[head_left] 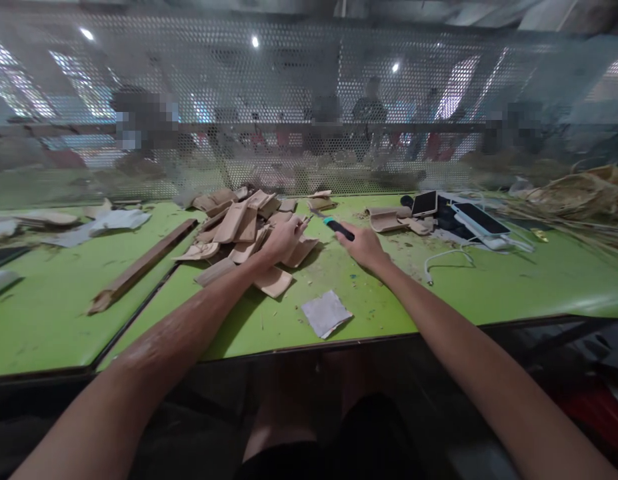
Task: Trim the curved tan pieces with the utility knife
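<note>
My right hand point(365, 248) is closed around the black and teal handle of a knife point(333, 225), whose thin grey blade points away to the left. Just left of the blade, my left hand point(285, 240) has its fingers pinched together; what they hold is too small to make out. That hand lies over the right side of a heap of curved, tan, wood-like pieces point(233, 221). Beyond the knife tip are a few more tan pieces point(323, 200). A square of grey sandpaper-like sheet point(327, 313) rests near the table's front edge.
The green table point(379, 313) ends at a perforated metal screen point(289, 100), with people behind it. A long brown wooden strip point(143, 265) lies at left. On the right are a phone point(481, 220), another dark-screened device point(425, 203), a white cable point(446, 253) and dry fibres point(583, 193).
</note>
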Available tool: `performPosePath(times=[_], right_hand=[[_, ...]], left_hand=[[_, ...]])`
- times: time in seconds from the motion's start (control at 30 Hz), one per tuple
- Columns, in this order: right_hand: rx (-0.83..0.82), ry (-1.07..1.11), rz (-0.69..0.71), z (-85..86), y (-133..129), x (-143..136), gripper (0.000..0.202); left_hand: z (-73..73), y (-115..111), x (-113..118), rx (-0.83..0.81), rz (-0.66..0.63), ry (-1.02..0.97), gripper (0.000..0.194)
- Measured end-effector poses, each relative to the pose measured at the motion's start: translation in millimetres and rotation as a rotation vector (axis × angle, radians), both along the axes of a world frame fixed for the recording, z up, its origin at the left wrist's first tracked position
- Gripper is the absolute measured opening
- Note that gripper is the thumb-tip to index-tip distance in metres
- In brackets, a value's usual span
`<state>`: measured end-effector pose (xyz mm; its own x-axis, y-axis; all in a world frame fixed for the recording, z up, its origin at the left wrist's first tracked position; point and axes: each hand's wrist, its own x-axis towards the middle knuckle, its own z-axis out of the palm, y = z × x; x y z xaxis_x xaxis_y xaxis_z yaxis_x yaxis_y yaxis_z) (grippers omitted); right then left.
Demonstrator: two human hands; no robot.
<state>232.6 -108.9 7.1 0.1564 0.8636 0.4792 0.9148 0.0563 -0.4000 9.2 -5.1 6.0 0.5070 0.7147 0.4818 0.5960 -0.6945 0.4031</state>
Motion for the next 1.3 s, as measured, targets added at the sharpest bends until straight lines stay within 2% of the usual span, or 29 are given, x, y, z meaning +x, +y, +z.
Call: performPosePath(times=[0.1, 0.2, 0.37, 0.5, 0.67, 0.8, 1.07, 1.3], right_hand=[[0.072, 0.047, -0.193, 1.4, 4, 23, 0.049], [0.162, 0.156, -0.254, 2.5, 9, 42, 0.050], [0.175, 0.216, -0.169, -3.7, 16, 42, 0.051], [0.162, 0.233, -0.128, -6.7, 18, 39, 0.052], [0.173, 0.243, -0.120, -5.2, 17, 41, 0.051], [0.144, 0.269, -0.099, -4.2, 16, 38, 0.050], [0.120, 0.295, -0.105, -2.4, 12, 36, 0.050], [0.127, 0.289, -0.073, -4.9, 14, 38, 0.048]], left_hand=[[-1.8, 3, -2, 0.047, -0.003, 0.004, 0.026], [-5.0, 5, -2, 0.080, 0.030, -0.063, 0.026], [-5.5, 3, -1, 0.094, 0.003, -0.092, 0.025], [-1.4, -3, -2, 0.110, -0.012, -0.030, 0.021], [2.0, -6, -3, 0.120, -0.045, 0.018, 0.037], [-0.1, -3, -2, 0.103, -0.087, 0.009, 0.037], [3.6, -14, 0, 0.177, 0.019, 0.132, 0.041], [10.9, -20, -1, 0.168, 0.032, 0.185, 0.038]])
